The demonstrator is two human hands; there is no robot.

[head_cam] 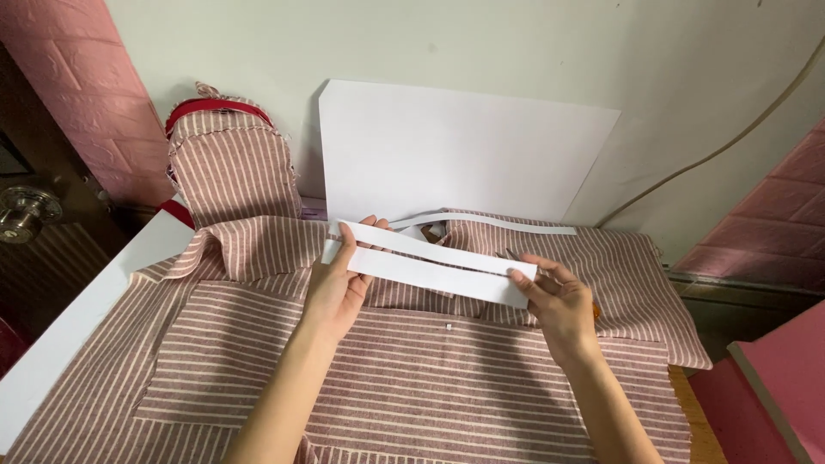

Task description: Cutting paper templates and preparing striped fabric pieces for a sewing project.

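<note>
My left hand (337,283) and my right hand (557,301) hold two long white strips (430,265) between them, one above the other, just over the fabric. The left fingers pinch the strips' left ends; the right fingers pinch the right ends. Below lies pink fabric with white stripes (404,387), spread flat over the table in overlapping pieces. A third white strip (507,223) lies curved on the fabric behind my hands.
A large white sheet (455,155) leans against the back wall. A striped fabric piece hangs over a red-edged thing (228,163) at the back left. A white board (77,318) runs along the left. A door knob (26,210) sits far left, a cable (730,142) on the right wall.
</note>
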